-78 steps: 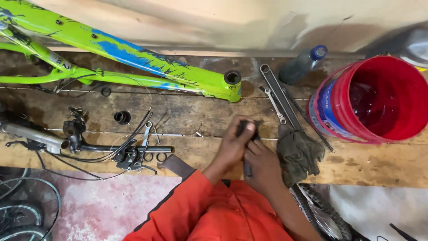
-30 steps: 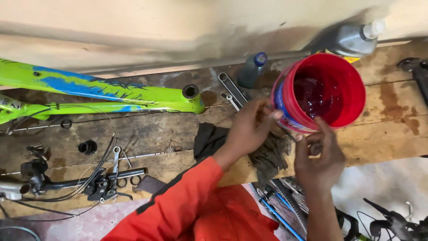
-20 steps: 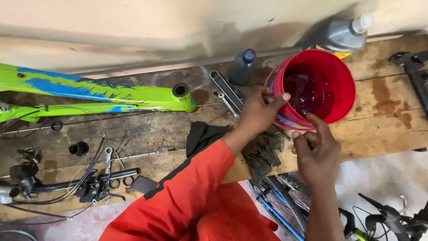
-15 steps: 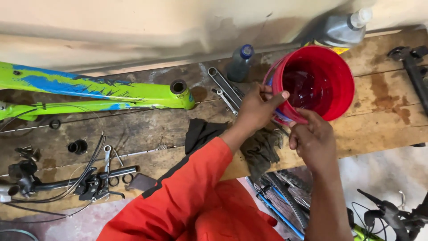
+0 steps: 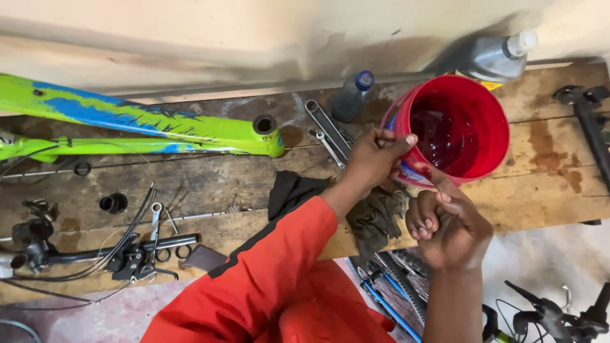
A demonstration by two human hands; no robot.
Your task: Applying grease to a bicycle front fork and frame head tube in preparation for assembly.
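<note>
Setting: worn wooden counter (image 5: 210, 184) against a pale plastered wall, seen from above; bicycle parts on the floor below.
Bucket: red bucket (image 5: 473, 105) at the counter's right part, holding dark reddish liquid; it stands by the front edge, just beside both hands.
Left hand: left hand (image 5: 375, 155), orange sleeve, fingers curled over the near rim of the bucket, thumb on the lip; closed on the rim.
Right hand: right hand (image 5: 448, 225) just below the counter edge, fingers folded into a loose fist; whether it pinches anything small cannot be told.
Change: half a second ago the right hand stood a little higher, nearer the bucket wall; now it sits lower and more clenched. The left hand's grip on the rim is as it was. Bucket position unchanged.
Reading: the bucket looks steadied by one hand while the other works close under it.
Rag: dark greasy rag (image 5: 375, 216) draped over the counter edge between the two arms.
Frame: green and blue bicycle frame (image 5: 146, 124) lying along the back left.
Spanners: spanners (image 5: 327, 130) just left of the bucket.
Bottles: blue-capped bottle (image 5: 352, 95) and grey oil bottle (image 5: 492, 57) behind the bucket.
Loose parts: handlebar stem, cables and rings (image 5: 127, 251) at front left.
</note>
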